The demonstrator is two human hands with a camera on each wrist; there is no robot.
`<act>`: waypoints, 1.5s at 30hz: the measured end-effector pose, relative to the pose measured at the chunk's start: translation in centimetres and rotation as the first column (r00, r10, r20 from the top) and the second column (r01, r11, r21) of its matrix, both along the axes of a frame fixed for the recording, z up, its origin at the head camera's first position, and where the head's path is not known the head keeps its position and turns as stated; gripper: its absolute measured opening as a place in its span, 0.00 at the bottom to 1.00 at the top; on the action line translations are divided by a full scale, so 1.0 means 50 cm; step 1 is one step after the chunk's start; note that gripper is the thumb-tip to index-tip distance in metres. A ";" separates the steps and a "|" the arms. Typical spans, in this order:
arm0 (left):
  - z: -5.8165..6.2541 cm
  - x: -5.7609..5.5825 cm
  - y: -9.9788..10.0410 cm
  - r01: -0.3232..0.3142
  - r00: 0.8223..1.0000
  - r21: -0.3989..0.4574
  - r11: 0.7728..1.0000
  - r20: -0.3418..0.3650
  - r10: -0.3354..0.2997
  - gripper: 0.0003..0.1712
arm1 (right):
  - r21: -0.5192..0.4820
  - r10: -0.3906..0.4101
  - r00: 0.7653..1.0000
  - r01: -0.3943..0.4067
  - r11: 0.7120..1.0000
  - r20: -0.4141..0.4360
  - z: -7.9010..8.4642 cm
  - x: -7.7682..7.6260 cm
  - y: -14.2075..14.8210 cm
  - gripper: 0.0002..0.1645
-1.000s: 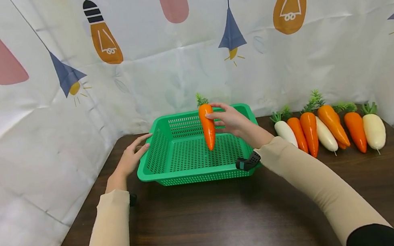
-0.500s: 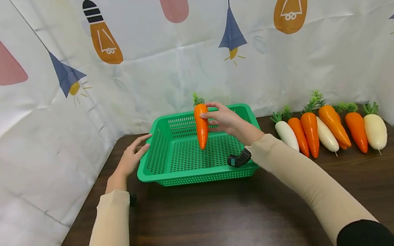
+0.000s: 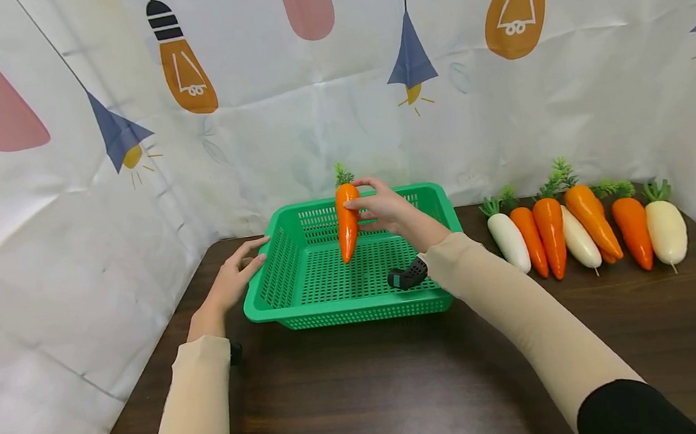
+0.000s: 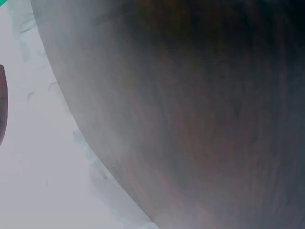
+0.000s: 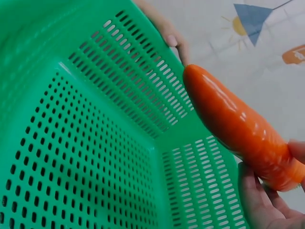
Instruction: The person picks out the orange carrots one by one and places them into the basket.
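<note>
A glossy orange carrot (image 3: 347,221) with a green leafy top hangs tip down over the green plastic basket (image 3: 358,303). My right hand (image 3: 383,208) pinches it near its top between thumb and fingers. In the right wrist view the carrot (image 5: 238,126) slants across the basket wall (image 5: 200,176), thumb on one side and fingers on the other. Against the basket's left rim, my left hand (image 3: 231,280) rests with its fingers extended. The left wrist view catches mainly the dark table (image 4: 190,119); the hand's hold on the basket is out of its frame.
To the right of the basket, several orange carrots (image 3: 553,236) and white radishes (image 3: 667,232) lie in a row on the brown wooden table (image 3: 367,386). A white printed curtain (image 3: 324,119) stands behind the table and along its left side.
My right hand has carried the carrot a little to the left over the basket. The left hand has stayed at the rim.
</note>
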State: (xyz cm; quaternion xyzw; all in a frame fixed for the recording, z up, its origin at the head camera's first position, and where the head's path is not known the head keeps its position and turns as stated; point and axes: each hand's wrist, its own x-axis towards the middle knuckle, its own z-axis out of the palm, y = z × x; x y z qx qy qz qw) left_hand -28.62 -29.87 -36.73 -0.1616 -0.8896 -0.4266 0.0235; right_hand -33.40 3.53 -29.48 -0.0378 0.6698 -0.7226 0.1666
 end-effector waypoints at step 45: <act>-0.018 -0.006 0.003 -0.003 1.000 0.063 0.998 -0.011 0.003 0.30 | 0.136 0.161 0.987 -0.161 0.977 0.011 -0.047 -0.045 -0.096 0.37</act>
